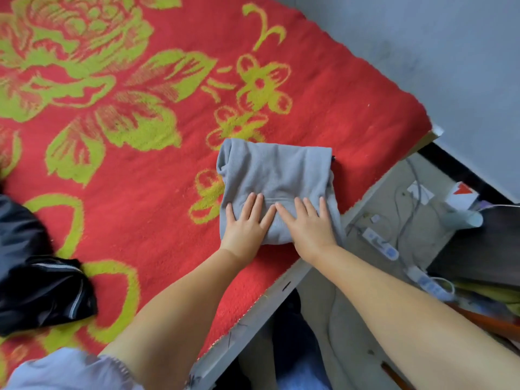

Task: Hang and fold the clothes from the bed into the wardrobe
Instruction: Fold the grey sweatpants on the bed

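Pressing flat a folded grey knit garment [274, 190] near the corner of the red-and-green floral bed blanket [140, 164], left hand [247, 223] and right hand [308, 225] side by side, fingers straight and spread. Best smoothed outward before lifting. Nearby: black jacket [39, 280] at left, white power strips [380, 243] on the floor.

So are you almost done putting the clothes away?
Not yet. The grey garment is already folded into a neat square on the red blanket. The left hand and right hand press it flat. A black garment lies unfolded, and no wardrobe shows.
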The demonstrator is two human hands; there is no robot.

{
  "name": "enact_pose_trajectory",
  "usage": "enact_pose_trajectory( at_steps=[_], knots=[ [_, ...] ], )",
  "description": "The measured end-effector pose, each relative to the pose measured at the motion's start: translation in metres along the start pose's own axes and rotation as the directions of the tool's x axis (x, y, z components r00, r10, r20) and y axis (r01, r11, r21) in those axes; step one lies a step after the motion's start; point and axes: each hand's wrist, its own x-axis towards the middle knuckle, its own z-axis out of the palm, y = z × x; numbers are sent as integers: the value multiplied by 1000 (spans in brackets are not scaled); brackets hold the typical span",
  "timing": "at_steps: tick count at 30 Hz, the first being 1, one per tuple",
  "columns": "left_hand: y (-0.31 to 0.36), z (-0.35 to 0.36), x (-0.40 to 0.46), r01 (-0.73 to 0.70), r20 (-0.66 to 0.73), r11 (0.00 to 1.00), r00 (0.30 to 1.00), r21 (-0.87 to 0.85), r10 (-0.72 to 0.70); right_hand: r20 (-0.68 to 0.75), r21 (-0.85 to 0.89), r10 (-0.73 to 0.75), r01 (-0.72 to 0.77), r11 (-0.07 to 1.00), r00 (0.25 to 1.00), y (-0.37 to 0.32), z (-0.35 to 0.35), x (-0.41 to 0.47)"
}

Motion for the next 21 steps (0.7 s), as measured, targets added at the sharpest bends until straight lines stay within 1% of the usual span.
enact_pose_trajectory(
  at_steps=[2,3,4,7,9,11,15,18,21],
  knots=[
    [-9,-18,9,19,45,993,999,-119,-14,48,36,4,-6,999,999,7,-28,7],
    [-14,-30,14,30,83,987,996,-156,-17,43,51,8,-10,999,999,8,-45,9],
    [-21,-44,19,40,79,983,997,-177,-26,30,54,16,-18,998,999,9,-63,9],
    [-45,-98,22,59,-10,977,998,-204,-62,-41,24,37,-36,999,999,4,-121,8],
    [-65,-135,8,77,-47,980,995,-185,-87,-83,-6,17,-18,1000,996,-10,-161,3],
    [-88,-168,-21,114,-72,981,989,-158,-126,-131,-39,-34,29,999,991,-33,-199,-7],
    [-139,-221,-95,210,-133,965,964,-160,-232,-207,-94,-158,141,986,965,-97,-264,-28],
    [-179,-251,-153,285,-167,947,936,-152,-308,-267,-125,-254,228,966,930,-152,-308,-43],
    [-211,-274,-214,384,-166,910,898,-157,-408,-283,-173,-369,331,928,885,-208,-346,-59]
  ],
)
